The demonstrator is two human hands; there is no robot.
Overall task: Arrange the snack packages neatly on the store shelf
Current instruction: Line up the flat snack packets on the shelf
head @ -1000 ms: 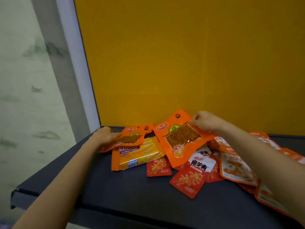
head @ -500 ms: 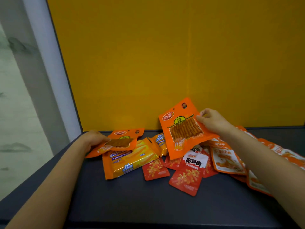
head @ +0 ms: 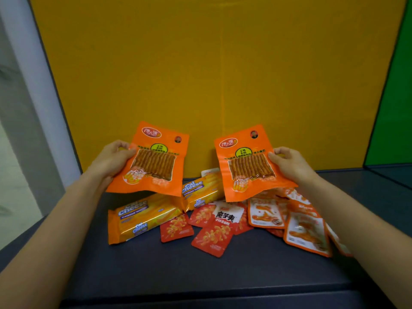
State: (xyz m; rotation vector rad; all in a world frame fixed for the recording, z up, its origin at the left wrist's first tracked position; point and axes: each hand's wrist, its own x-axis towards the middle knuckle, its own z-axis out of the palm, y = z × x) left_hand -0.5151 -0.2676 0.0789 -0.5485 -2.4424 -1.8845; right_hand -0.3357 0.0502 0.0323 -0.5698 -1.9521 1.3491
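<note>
Left hand grips one orange pack by its left edge; right hand grips another by its right edge. Both are raised above the pile near the back edge of the shelf.

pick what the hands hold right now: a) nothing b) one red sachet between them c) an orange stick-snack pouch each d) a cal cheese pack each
c: the left hand grips the left orange pouch and the right hand grips the right orange pouch
</note>
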